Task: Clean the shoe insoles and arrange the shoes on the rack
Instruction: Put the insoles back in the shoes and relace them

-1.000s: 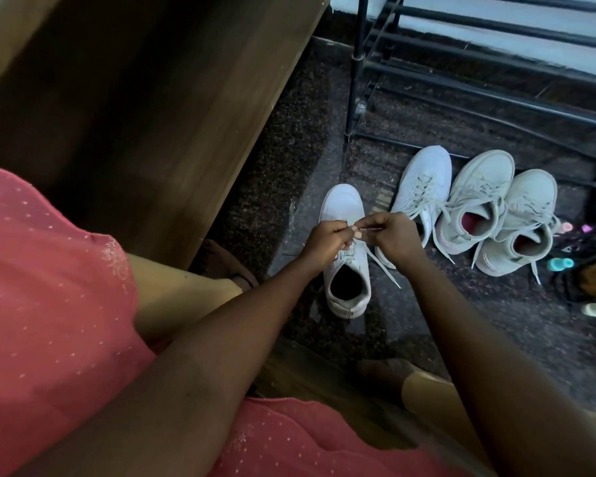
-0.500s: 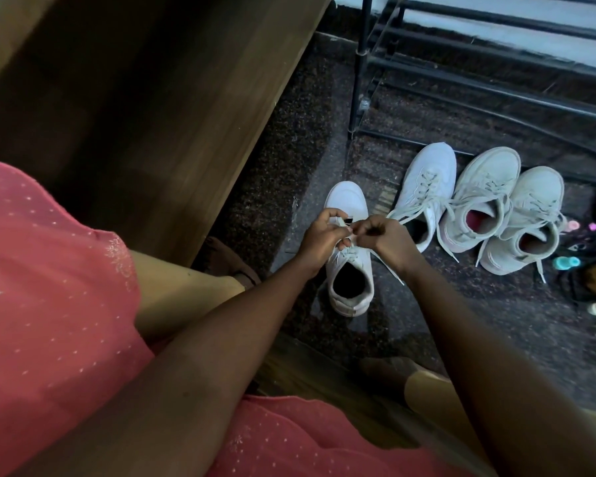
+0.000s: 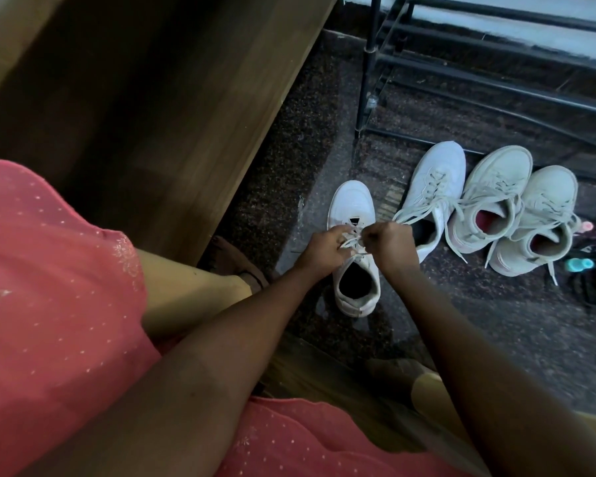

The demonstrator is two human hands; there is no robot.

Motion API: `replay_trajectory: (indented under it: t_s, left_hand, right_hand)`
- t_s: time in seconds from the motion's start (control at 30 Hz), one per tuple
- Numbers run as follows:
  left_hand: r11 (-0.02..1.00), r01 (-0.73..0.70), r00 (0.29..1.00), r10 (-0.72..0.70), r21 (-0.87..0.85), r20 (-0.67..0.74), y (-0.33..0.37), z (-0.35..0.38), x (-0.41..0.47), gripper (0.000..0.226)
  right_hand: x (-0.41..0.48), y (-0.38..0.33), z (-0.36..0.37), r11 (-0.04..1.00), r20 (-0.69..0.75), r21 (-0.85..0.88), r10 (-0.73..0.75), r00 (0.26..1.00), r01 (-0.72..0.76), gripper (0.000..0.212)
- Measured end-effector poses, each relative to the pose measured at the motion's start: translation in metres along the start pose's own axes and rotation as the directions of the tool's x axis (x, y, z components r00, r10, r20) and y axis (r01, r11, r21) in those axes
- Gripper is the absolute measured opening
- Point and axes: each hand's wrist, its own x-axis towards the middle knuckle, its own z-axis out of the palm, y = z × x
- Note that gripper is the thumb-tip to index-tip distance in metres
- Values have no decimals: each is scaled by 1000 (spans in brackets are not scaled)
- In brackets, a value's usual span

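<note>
Drawing closer together than a second ago, the left hand (image 3: pixel 324 251) and right hand (image 3: pixel 391 244) are each pinching pale laces (image 3: pixel 354 241) on the white low-top sneaker (image 3: pixel 351 204) beneath them, its opening (image 3: pixel 355 280) too dark to see into, open speckled floor (image 3: pixel 289 201) lying left, three pale sneakers (image 3: pixel 489 194) crowding right.

No legible text, label, brand mark, number or sign appears on the shoes (image 3: pixel 437 187), the rack (image 3: pixel 368 63) or elsewhere.

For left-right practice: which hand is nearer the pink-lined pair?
Right. The right hand pinches the laces on the side toward the pair; the left hand, on the far side.
</note>
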Motion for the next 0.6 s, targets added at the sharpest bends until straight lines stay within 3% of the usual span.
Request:
replay_trajectory:
  t_s: [0.13,0.2,0.27,0.33,0.47,0.53,0.6]
  left_hand:
    - [982,-146,975,164,121,-150,2,7,-1,25]
    - [972,-195,961,216,133,-171,2,11,-2,24]
    - [962,-241,948,261,128,-180,1,11,-1,25]
    - [951,-289,940,304,113,-154,0,9,1,35]
    - [940,-342,936,341,5,-89,-7,4,-1,59]
    - [921,-387,920,383,-43,-82,-15,5,-2,48]
    - [936,-310,948,291,-169,-130,-13,6,-1,34]
  right_hand:
    - [0,2,-3,990,208,-127,89,974,-63,22]
    - [3,5,-6,956,321,129,211,923,-263,20]
    - [2,5,-11,761,427,450,275,861,-467,29]
    - [0,6,-12,594,470,608,267,841,-528,28]
    - [-6,6,-11,399,487,729,268,831,-556,21]
    - [-8,3,-12,327,492,761,272,827,-560,18]
    - [-9,3,-11,285,482,787,272,833,-548,17]
